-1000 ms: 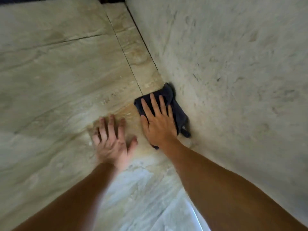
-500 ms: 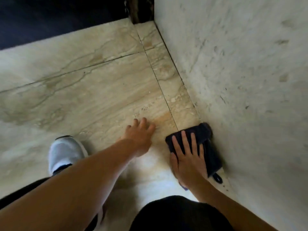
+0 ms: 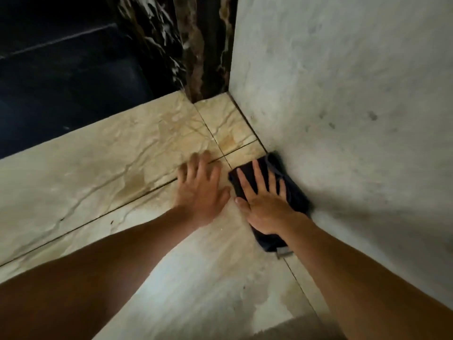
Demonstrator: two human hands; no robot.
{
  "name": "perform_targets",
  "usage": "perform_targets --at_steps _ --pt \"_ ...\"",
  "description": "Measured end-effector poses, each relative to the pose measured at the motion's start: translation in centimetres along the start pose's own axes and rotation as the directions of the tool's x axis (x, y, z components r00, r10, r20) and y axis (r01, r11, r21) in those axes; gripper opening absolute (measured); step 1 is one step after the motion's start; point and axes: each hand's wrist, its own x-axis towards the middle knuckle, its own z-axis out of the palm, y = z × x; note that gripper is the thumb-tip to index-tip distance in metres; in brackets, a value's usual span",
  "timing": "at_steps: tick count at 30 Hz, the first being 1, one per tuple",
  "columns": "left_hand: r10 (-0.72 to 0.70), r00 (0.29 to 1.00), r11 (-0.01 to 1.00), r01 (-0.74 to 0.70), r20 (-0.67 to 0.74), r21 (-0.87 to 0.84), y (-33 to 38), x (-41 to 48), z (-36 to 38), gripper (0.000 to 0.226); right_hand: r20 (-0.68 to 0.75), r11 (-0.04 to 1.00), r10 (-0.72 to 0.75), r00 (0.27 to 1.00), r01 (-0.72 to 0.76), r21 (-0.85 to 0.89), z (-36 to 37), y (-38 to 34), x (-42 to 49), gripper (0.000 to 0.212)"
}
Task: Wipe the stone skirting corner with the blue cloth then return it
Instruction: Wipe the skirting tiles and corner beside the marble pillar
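Head view: wiping, mid-task.
Right hand (image 3: 263, 207): fingers spread, pressing the dark blue folded cloth (image 3: 295, 192) flat, now nearer the pale stone wall (image 3: 343, 119) corner.
Left hand (image 3: 199, 192): flat, bracing, empty.

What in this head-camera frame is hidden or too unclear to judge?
- Middle of the dark blue cloth: covered by the flat right hand.
- Stone beneath the cloth: hidden, so cleanliness unknown.
- Left hand fingertips: motion-blurred.
- Small grey tag on the cloth: too small to read.

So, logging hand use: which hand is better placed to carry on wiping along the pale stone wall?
Right hand: it lies flat on the dark blue cloth against the wall. The left hand rests on bare stone.
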Motion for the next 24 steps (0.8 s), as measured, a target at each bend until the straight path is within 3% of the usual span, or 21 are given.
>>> perform_targets --at_steps 5,11,14,24 --pt "0.035 0.997 0.997 -0.04 -0.074 -0.068 -2.9 2.1 2.1 0.069 -0.076 0.989 -0.115 0.99 0.107 -0.101 -3.6 -0.8 6.9 0.064" --pt "-0.017 0.99 0.999 0.022 0.14 -0.035 -2.1 2.3 0.2 0.079 -0.007 0.994 -0.104 0.995 0.103 -0.033 -6.8 -2.8 12.8 0.066" --pt "-0.031 0.987 0.999 0.036 0.155 -0.03 -2.0 2.1 0.1 0.08 -0.015 0.989 -0.144 0.989 0.144 -0.039 -6.8 -2.5 12.6 0.064" --pt "0.022 1.0 1.0 -0.022 0.015 -0.013 -2.7 2.1 1.0 0.08 -0.375 0.959 -0.284 0.883 0.259 -0.117 -6.8 -2.3 13.0 0.055"
